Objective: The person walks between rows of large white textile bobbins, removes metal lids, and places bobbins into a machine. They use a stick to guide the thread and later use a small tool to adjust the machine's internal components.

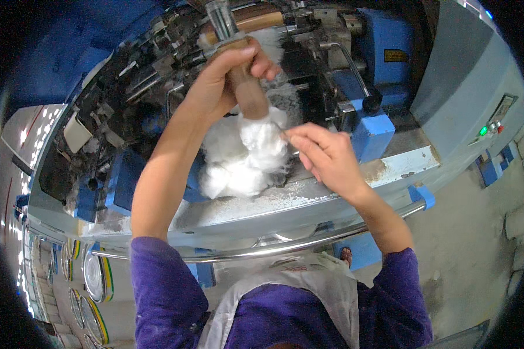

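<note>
My left hand (227,72) is wrapped round a brown roller (250,96) with a shiny metal end (222,22) pointing away from me. The roller tilts, and its near end meets a loose heap of fluffy white fibre (239,154) lying over the machine's front ledge. Just right of that end, my right hand (326,152) is closed in a pinch. Something thin and dark seems to run from its fingertips toward the fibre; I cannot make out whether it is a tool or a strand.
Around my hands lies the machine's dark bed, with metal rods and levers. A black-knobbed lever (371,104) rises by a blue block (372,132) at right. Nearer me run a worn ledge (399,166) and a curved steel rail (262,252). Round cans (96,273) stand at lower left.
</note>
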Tool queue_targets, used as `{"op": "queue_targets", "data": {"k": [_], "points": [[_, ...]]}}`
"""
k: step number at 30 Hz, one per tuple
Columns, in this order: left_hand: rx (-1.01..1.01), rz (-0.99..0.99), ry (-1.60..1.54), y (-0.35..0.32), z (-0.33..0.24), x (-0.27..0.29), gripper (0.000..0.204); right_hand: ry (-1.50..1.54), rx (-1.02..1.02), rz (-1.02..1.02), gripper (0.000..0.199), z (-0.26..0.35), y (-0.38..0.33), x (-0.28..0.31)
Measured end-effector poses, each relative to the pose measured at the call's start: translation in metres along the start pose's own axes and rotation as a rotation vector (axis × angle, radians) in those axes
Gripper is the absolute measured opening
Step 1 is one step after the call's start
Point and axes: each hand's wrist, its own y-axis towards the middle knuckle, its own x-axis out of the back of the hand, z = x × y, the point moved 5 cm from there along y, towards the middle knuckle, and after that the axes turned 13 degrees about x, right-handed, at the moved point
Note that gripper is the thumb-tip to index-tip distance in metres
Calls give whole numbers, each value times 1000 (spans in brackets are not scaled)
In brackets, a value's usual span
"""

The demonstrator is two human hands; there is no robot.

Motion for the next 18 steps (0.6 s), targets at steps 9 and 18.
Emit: {"op": "queue_targets", "data": {"k": [9,18], "points": [[26,128,-66,1,-2,-3,22,156,-98,6,18,4,-7,-1],[26,66,-92,2,8,0,43,228,-79,10,18,4,20,0]]}}
